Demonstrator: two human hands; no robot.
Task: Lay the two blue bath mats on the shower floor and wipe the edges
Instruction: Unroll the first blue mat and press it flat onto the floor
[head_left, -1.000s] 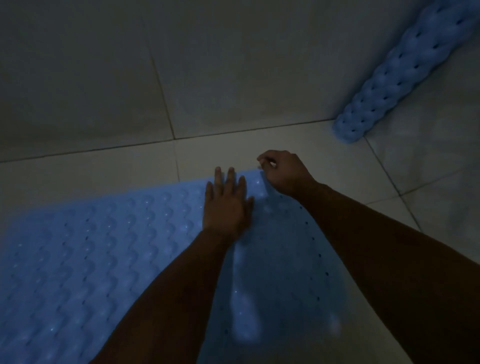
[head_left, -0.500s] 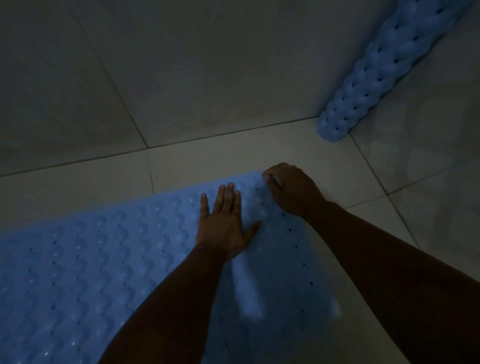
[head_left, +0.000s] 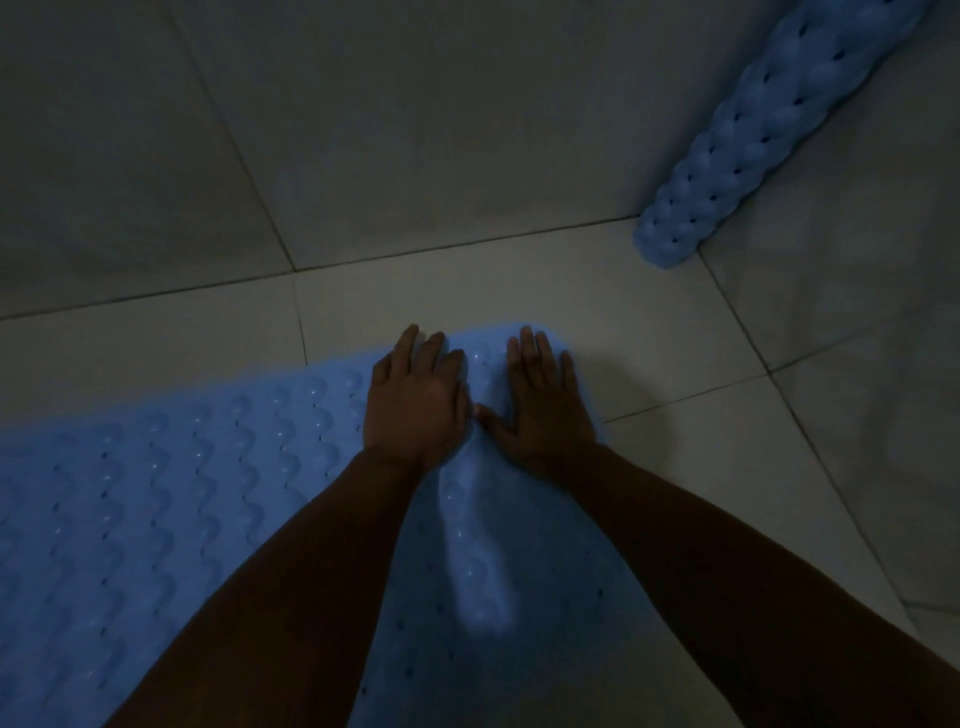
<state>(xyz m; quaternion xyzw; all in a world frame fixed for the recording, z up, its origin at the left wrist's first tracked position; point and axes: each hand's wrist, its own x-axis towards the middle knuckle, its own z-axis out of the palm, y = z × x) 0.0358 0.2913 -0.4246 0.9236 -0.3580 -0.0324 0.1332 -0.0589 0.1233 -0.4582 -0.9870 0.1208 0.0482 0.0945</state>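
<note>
A blue bath mat with a wavy bubble pattern and small holes lies spread on the tiled shower floor, filling the lower left. My left hand presses flat on its far edge, fingers apart. My right hand lies flat beside it on the mat's far right corner, thumb nearly touching the left hand. A raised ridge in the mat runs toward me between my forearms. The second blue mat, rolled into a tube, leans in the wall corner at the upper right.
Grey wall tiles rise just beyond the mat. Pale floor tiles show between the flat mat and the rolled one. Another tiled wall stands at the right. The light is dim.
My right hand let go of the mat's corner and now lies flat on it. My left hand slid a little forward to the mat's far edge.
</note>
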